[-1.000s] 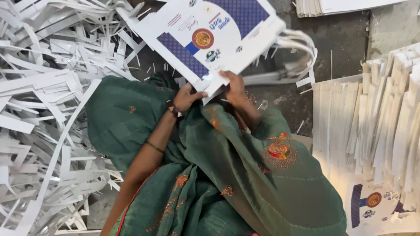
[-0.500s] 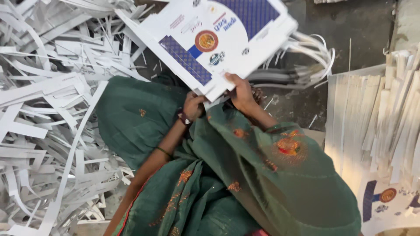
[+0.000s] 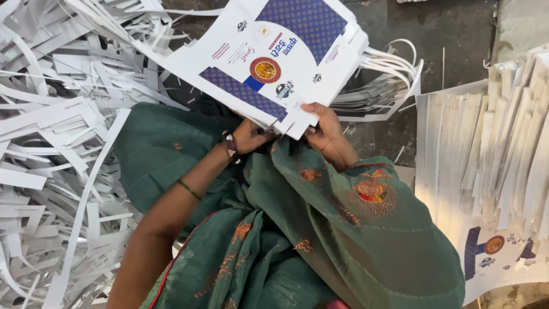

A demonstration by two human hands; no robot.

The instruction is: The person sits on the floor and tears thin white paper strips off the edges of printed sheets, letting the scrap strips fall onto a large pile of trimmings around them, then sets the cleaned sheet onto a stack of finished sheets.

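So both hands, left hand [image 3: 249,137] and right hand [image 3: 321,129], grip flat stack of white-and-blue printed cardboard sheets [image 3: 269,63] | glossy, die-cut | fingertips hidden underneath | white paper offcut strips [image 3: 57,143] piled alongside

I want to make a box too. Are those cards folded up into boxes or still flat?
Flat. The printed cards lie as thin sheets in one stack, edges showing, gripped by the left hand and right hand.

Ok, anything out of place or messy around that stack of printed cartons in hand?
The printed carton stack, gripped at its near edge by the left hand and right hand, trails loose white trim strips from its far right side. More paper strips lie heaped at left. Nothing looks damaged.
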